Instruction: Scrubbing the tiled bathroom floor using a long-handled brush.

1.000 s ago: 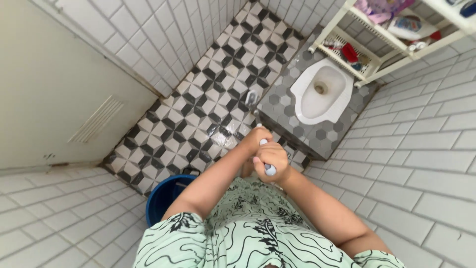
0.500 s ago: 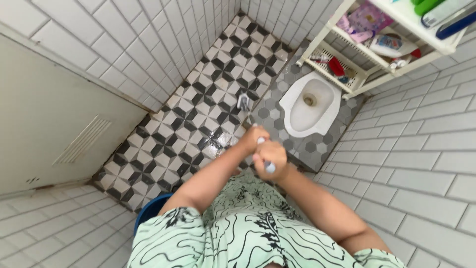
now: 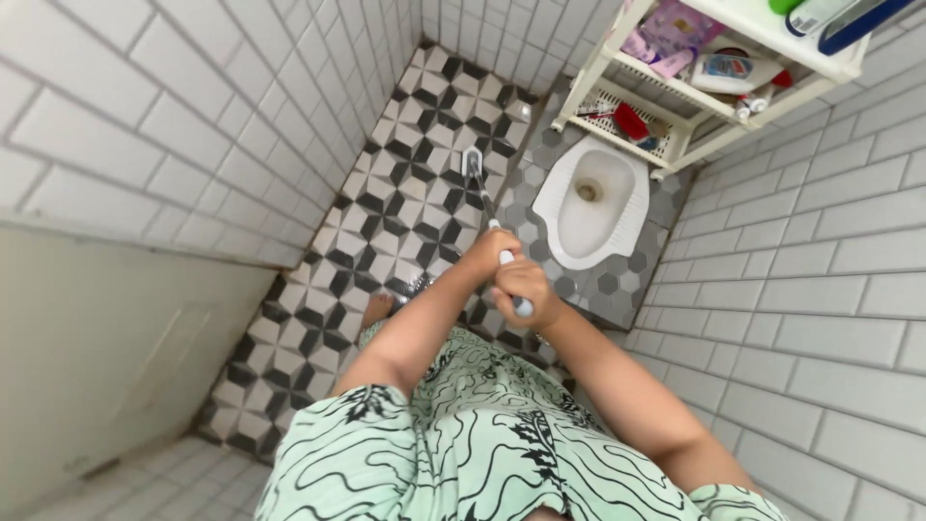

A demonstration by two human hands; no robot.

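Observation:
Both of my hands grip the handle of a long floor brush. My left hand [image 3: 489, 253] holds the shaft lower down, and my right hand [image 3: 526, 287] closes round its pale rounded end. The brush head [image 3: 472, 162] rests on the black, grey and white patterned floor tiles [image 3: 405, 193], right beside the raised grey hexagon-tiled step [image 3: 540, 183]. A white squat toilet pan [image 3: 588, 201] is set into that step, to the right of the brush head.
A white rack [image 3: 675, 87] with bottles and small items stands behind the toilet. White tiled walls [image 3: 801, 289] close in on both sides, and a pale door [image 3: 106, 357] is at the lower left. One bare foot [image 3: 378, 309] shows on the floor.
The brush head has slid farther away along the floor beside the step. My view has swung, so the blue bucket at the bottom has dropped out of sight.

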